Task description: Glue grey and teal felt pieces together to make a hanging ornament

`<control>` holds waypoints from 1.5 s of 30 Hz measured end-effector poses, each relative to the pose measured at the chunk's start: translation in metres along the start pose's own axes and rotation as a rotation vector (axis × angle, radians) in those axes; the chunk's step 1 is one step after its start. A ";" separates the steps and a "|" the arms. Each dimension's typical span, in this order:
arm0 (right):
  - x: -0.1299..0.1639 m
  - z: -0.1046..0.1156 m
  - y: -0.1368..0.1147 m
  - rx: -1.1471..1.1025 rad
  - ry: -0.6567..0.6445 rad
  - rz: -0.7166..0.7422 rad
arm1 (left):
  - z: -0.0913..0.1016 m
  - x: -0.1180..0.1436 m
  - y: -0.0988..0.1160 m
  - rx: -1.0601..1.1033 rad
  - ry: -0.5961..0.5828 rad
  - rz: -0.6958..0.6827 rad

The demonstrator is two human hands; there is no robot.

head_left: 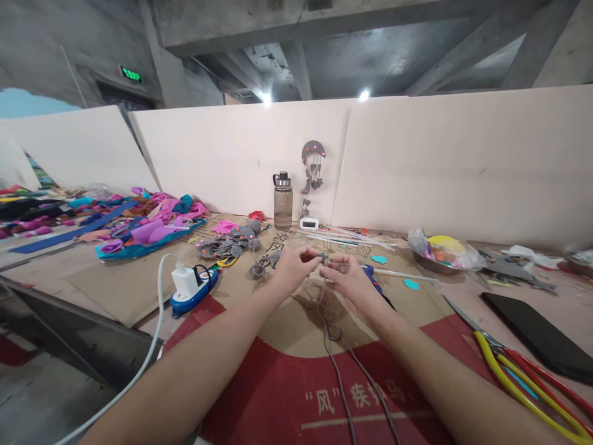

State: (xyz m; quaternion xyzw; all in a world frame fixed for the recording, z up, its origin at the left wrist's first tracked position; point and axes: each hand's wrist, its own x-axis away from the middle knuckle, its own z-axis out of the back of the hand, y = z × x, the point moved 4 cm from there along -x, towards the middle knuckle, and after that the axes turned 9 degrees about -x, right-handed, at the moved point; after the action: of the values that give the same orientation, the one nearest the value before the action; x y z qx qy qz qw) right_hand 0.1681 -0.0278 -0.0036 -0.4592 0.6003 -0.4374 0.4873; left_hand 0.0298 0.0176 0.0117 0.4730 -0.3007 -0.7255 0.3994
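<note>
My left hand and my right hand meet above the cardboard sheet, fingertips pinched on a small grey felt piece between them. A thin grey cord hangs from that piece and trails toward me over the red print. A heap of grey felt shapes lies just left of my left hand. A blue glue gun shows partly behind my right hand.
A water bottle and a hanging felt mobile stand by the white partition. A power strip with charger sits left, colourful felt scraps beyond. Right: metal bowl, black tablet, scissors with yellow and red handles.
</note>
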 end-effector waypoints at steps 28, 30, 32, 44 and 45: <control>-0.001 0.007 -0.023 1.002 0.022 0.344 | -0.015 0.007 0.000 -0.150 -0.102 -0.069; -0.002 0.007 -0.022 1.029 0.018 0.326 | -0.015 0.008 0.002 -0.165 -0.110 -0.073; -0.002 0.008 -0.022 1.043 0.015 0.320 | -0.015 0.009 0.005 -0.188 -0.119 -0.086; -0.004 0.007 -0.022 1.105 0.029 0.335 | -0.018 0.012 0.012 -0.190 -0.190 -0.051; -0.004 0.006 -0.021 1.095 0.016 0.322 | -0.018 0.012 0.012 -0.209 -0.182 -0.041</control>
State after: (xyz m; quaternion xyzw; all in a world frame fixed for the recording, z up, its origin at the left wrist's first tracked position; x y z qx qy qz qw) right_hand 0.1773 -0.0286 0.0169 -0.0390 0.3521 -0.6083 0.7102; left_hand 0.0470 0.0004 0.0094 0.3673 -0.2488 -0.8007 0.4025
